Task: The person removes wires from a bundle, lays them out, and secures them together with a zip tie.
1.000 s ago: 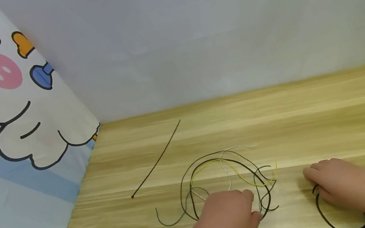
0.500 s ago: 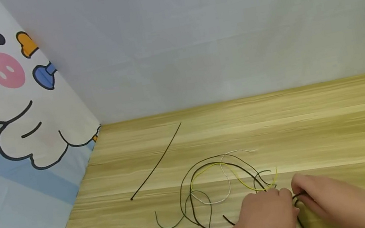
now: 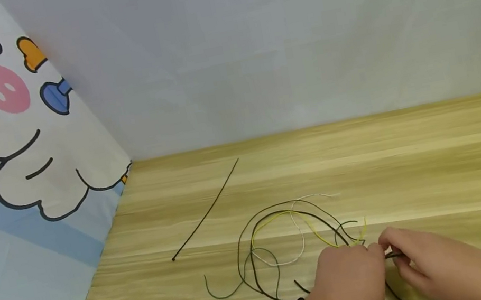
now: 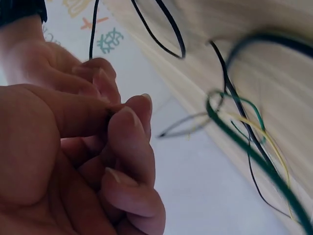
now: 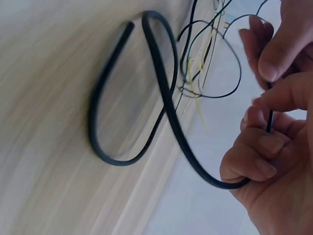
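Both hands meet at the right front of the table over a black cable (image 5: pixel 166 98). My left hand (image 3: pixel 347 278) pinches it between thumb and curled fingers. Close beside it, my right hand (image 3: pixel 438 260) holds the same cable, with a short stretch showing between the two hands. In the right wrist view the cable leaves my right hand's curled fingers (image 5: pixel 261 166) and bends into a wide loop near the wooden surface. The part inside the left fingers is hidden in the left wrist view.
Left of the hands lie loosely coiled wires: a yellow wire (image 3: pixel 315 230), a white wire (image 3: pixel 302 241) and a thin green wire (image 3: pixel 227 296). A straight black wire (image 3: pixel 205 214) lies further left on the wooden table (image 3: pixel 439 152). A pale cloth wall (image 3: pixel 277 57) stands behind.
My left hand has moved right from the coiled wires to meet the right hand, and now pinches the black cable. My right hand has shifted slightly left.
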Demonstrator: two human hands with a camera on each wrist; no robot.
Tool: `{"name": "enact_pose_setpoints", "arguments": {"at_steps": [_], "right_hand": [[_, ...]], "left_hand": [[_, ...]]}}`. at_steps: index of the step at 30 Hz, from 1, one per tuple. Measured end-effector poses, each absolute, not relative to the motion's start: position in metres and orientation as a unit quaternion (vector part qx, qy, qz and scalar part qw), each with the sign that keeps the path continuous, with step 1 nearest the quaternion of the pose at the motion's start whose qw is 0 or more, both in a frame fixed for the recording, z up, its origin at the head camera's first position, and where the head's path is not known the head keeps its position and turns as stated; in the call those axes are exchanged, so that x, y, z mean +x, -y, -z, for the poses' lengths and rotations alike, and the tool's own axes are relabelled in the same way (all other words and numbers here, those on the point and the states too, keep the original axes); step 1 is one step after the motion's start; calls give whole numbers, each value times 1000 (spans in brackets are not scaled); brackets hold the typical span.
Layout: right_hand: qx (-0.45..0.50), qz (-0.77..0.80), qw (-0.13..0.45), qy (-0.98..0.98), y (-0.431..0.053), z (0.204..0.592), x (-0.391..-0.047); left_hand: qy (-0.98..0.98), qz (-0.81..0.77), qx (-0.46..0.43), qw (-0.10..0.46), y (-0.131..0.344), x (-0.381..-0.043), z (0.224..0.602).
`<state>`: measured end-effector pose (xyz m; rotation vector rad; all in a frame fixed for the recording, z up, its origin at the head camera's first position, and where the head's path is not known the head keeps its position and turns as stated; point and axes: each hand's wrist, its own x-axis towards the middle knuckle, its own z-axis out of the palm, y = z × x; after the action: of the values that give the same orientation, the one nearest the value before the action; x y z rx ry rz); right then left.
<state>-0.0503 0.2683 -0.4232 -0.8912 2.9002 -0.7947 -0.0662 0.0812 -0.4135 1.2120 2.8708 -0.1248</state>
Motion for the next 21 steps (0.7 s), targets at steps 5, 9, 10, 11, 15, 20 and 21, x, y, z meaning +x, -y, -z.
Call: {"name": "enact_pose_setpoints", "arguments": {"at_steps": [5,9,10,11,15,20,21], "right_hand": [[-269,241,6,-932,-270,426,-49],[-268,232,-7,-935,-275,434,-53],[-268,229,-10,-936,-277,436,-54],[-267,227,-12,-936,-279,438,-55],[-260,220,-12,-940,-289,444,-58],[-242,210,-16,-947,-303,444,-64],[-237,207,-16,-949,-306,443,-65]], "left_hand": [[-928,45,369,34,-67,-70,414],[-934,34,347,72,-52,-71,417],[-935,30,346,76,-47,-71,418],[-935,21,345,78,-42,-71,419],[-938,-11,336,81,-19,-75,422],[-956,-46,266,111,11,-88,422],[-960,-55,250,117,18,-91,421]]}}
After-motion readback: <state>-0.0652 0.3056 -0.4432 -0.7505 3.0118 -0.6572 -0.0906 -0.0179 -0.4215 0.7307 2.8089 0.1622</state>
